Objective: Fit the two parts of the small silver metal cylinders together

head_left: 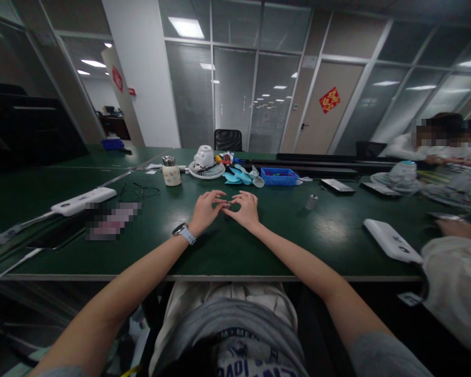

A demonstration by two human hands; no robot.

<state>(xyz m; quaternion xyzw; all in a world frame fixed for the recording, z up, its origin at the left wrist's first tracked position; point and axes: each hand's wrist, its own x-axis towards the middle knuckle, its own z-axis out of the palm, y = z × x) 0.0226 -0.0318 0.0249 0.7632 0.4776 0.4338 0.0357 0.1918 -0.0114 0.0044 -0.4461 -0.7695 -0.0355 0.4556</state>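
My left hand (209, 209) and my right hand (245, 209) meet over the green table (204, 251), thumbs and fingertips brought together. Between the fingertips is a small metallic-looking piece (228, 205), too small and too covered to name. Both hands pinch at it. A watch with a pale strap (184, 233) is on my left wrist. To the right of my hands a small silver cylinder (311, 202) stands upright, touched by neither hand.
Behind my hands are light blue fan blades (239, 175), a white fan head with its grille (204, 163), a blue tray (279, 177) and a cream jar (171, 173). White power strips (84, 201) lie left and right. A person's sleeve (455, 267) is close at right.
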